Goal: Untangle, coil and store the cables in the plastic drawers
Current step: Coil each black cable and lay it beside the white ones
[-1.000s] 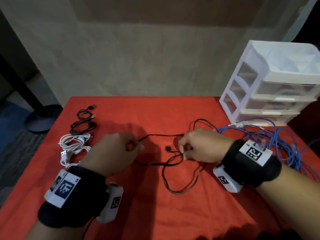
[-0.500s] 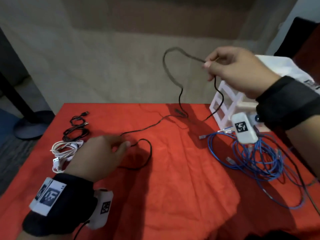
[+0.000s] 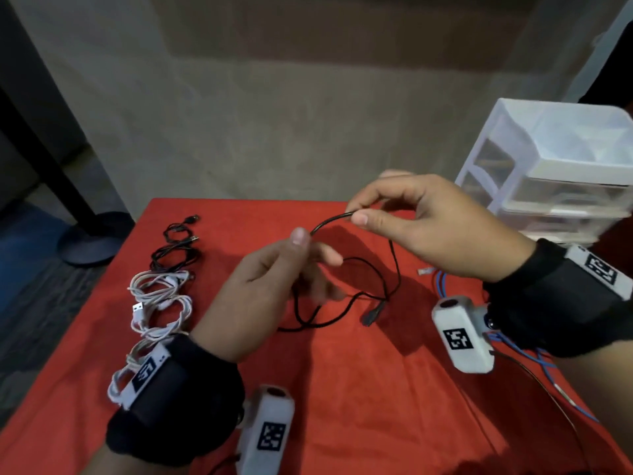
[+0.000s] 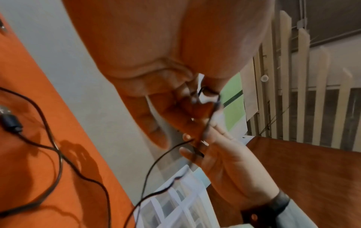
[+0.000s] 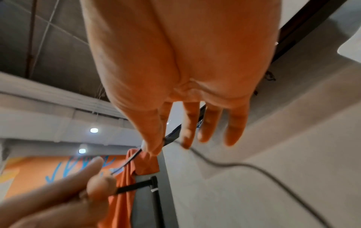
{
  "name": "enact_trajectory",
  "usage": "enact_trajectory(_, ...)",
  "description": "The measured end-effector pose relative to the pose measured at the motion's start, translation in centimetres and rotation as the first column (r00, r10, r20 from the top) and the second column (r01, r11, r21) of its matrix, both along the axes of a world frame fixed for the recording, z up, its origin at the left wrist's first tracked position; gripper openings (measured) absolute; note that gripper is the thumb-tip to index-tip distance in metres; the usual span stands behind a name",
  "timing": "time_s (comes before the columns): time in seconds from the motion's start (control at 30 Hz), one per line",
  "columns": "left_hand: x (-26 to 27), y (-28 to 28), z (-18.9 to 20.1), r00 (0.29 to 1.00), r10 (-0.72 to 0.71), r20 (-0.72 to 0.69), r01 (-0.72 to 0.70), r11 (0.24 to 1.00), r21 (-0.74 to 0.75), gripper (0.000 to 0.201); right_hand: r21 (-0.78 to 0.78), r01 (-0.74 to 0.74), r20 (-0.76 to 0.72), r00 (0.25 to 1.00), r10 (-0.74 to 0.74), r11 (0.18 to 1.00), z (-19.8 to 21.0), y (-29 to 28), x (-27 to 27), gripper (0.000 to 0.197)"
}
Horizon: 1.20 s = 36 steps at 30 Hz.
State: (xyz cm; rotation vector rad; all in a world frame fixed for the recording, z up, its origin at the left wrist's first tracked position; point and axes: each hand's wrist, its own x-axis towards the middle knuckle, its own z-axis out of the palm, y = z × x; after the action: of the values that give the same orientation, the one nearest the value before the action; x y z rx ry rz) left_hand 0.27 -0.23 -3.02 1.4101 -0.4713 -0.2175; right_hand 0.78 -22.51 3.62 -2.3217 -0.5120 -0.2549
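Both hands pinch the same black cable [image 3: 346,265] above the red tablecloth [image 3: 342,389]: the left hand [image 3: 274,286] holds it between thumb and forefinger, and the right hand [image 3: 421,228] grasps it between thumb tip and fingers a little farther along, higher and to the right. A short arc of cable bridges the two pinches. From the right hand the cable drops and swings back toward the left hand, and slack loops lie on the cloth below, with a dark plug end [image 3: 373,315] resting just right of them.

Judging from these views, the main risk is the loose tail. If the person winds turns while those lower loops cross one another, a crossing could tighten into a knot. The dragging plug could also catch on the blue network cable [image 3: 442,286] near the right wrist. A thin cable held only by fingertips could slip, so a formed turn might spring open.

The held span runs roughly left to right, rising toward the right hand. The plug's long axis lies diagonally, its tip toward the near left.

The plastic drawer unit [image 3: 548,173] stands at the far right corner, well apart from the hands. Coiled black [image 3: 174,248] and white [image 3: 157,303] cables lie at the left edge.
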Motion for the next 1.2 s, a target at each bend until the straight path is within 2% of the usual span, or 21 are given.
enact_trajectory(0.1, 0.3, 0.0, 0.3, 0.989, 0.144, -0.013, -0.145, 0.987, -0.068, 0.04, -0.141, 0.153, 0.135, 0.982, -0.134, 0.978, -1.5, -1.0, 0.8, 0.023)
enact_trajectory(0.17, 0.8, 0.4, 0.4, 0.972, 0.23, -0.046, -0.233, 0.968, -0.089, 0.039, -0.153, 0.231, 0.099, 0.971, -0.218, 0.961, -3.0, -1.6, 1.1, 0.022)
enact_trajectory(0.2, 1.0, 0.7, 0.5, 0.963, 0.263, -0.051, -0.266, 0.96, -0.085, 0.04, -0.178, 0.23, 0.025, 0.973, -0.23, 0.957, -3.8, -1.9, 1.1, 0.018)
enact_trajectory(0.3, 1.3, 1.4, 0.5, 0.954, 0.297, -0.04, -0.299, 0.952, -0.063, 0.044, -0.282, 0.098, -0.226, 0.96, -0.165, 0.954, -5.9, -2.4, 0.9, 0.009)
enact_trajectory(0.43, 2.1, 1.9, 0.1, 0.979, 0.175, -0.102, -0.185, 0.978, -0.1, 0.057, -0.504, -0.079, -0.364, 0.923, -0.128, 0.86, -8.0, -1.6, 0.7, 0.032)
enact_trajectory(0.5, 2.8, 2.2, -0.6, 0.984, 0.1, -0.146, -0.109, 0.992, -0.056, 0.061, -0.634, -0.113, -0.364, 0.917, -0.166, 0.765, -8.9, -1.3, 0.9, 0.031)
enact_trajectory(0.57, 3.5, 2.7, -1.5, 0.977, 0.14, -0.162, -0.13, 0.989, 0.076, 0.052, -0.712, -0.077, -0.31, 0.926, -0.214, 0.698, -9.2, -1.6, 1.3, 0.023)
enact_trajectory(0.6, 3.6, 3.0, -2.1, 0.975, 0.19, -0.116, -0.166, 0.968, 0.189, 0.041, -0.73, -0.07, -0.309, 0.921, -0.237, 0.68, -9.2, -2.0, 1.5, 0.021)
enact_trajectory(0.63, 3.7, 3.3, -2.8, 0.976, 0.217, -0.004, -0.202, 0.915, 0.35, 0.03, -0.739, -0.078, -0.321, 0.914, -0.248, 0.669, -9.1, -2.3, 1.7, 0.02)
enact_trajectory(0.67, 3.8, 3.7, -3.3, 0.976, 0.189, 0.103, -0.215, 0.831, 0.513, 0.023, -0.755, -0.095, -0.336, 0.906, -0.258, 0.649, -8.9, -2.6, 1.8, 0.019)
enact_trajectory(0.7, 3.8, 3.9, -3.8, 0.978, 0.126, 0.163, -0.203, 0.732, 0.651, 0.025, -0.778, -0.113, -0.342, 0.902, -0.266, 0.618, -8.7, -2.8, 1.7, 0.018)
enact_trajectory(0.73, 3.7, 4.0, -4.1, 0.983, 0.075, 0.167, -0.175, 0.654, 0.736, 0.035, -0.814, -0.123, -0.335, 0.898, -0.285, 0.568, -8.5, -3.0, 1.4, 0.019)
enact_trajectory(0.8, 3.7, 4.2, -4.6, 0.993, 0.023, 0.114, -0.105, 0.592, 0.799, 0.059, -0.88, -0.155, -0.325, 0.885, -0.332, 0.449, -8.0, -3.1, 0.9, 0.022)
enact_trajectory(0.87, 3.4, 4.1, -4.7, 0.989, -0.054, 0.138, -0.091, 0.518, 0.85, 0.07, -0.891, -0.172, -0.342, 0.862, -0.374, 0.42, -7.3, -3.1, 0.4, 0.016)
enact_trajectory(0.97, 2.8, 4.0, -4.2, 0.978, -0.124, 0.167, -0.11, 0.374, 0.921, 0.044, -0.882, -0.078, -0.311, 0.837, -0.45, 0.465, -6.3, -3.6, 0.5, 0.018)
enact_trajectory(1.03, 2.5, 4.2, -3.6, 0.973, -0.182, 0.141, -0.093, 0.249, 0.964, 0.047, -0.885, 0.009, -0.253, 0.831, -0.496, 0.466, -5.6, -4.1, 0.9, 0.022)
enact_trajectory(1.07, 2.4, 4.4, -3.5, 0.969, -0.217, 0.116, -0.069, 0.21, 0.975, 0.051, -0.886, 0.049, -0.224, 0.826, -0.518, 0.462, -5.3, -4.4, 1.1, 0.023)
enact_trajectory(1.13, 2.2, 4.3, -3.3, 0.962, -0.268, 0.047, 0.005, 0.188, 0.982, 0.053, -0.865, 0.135, -0.172, 0.825, -0.538, 0.484, -5.2, -4.9, 1.2, 0.02)
enact_trajectory(1.2, 1.6, 3.6, -3.3, 0.947, -0.32, 0.02, 0.03, 0.151, 0.988, 0.047, -0.782, 0.27, -0.087, 0.845, -0.527, 0.562, -5.5, -5.2, 1.0, 0.02)
